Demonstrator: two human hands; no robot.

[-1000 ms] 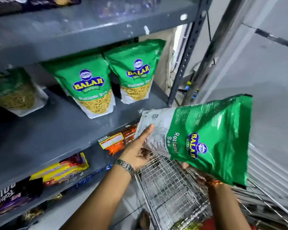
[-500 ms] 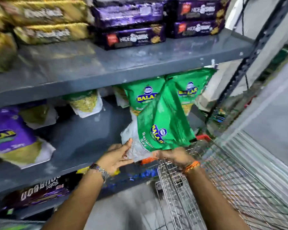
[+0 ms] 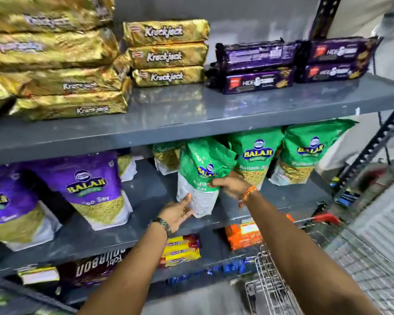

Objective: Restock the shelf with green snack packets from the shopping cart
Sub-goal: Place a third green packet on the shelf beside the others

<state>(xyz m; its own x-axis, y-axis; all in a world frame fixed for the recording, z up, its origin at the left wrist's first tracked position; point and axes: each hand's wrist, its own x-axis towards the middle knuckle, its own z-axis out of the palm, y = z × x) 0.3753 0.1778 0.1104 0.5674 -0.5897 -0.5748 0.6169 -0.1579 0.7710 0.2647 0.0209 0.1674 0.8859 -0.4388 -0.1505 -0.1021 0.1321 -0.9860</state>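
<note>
"BALAJI" is printed on the green packets (image 3: 255, 155) at centre right and the purple packet (image 3: 87, 185) at left; "Krackjack" on gold packs (image 3: 166, 55) above; "HIDE & SEEK" on dark purple packs (image 3: 257, 81).

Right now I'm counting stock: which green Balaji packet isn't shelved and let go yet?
The leftmost front green foil Balaji packet: the right hand grips its middle, the left hand is at its base. The two green packets right of it stand untouched.
</note>
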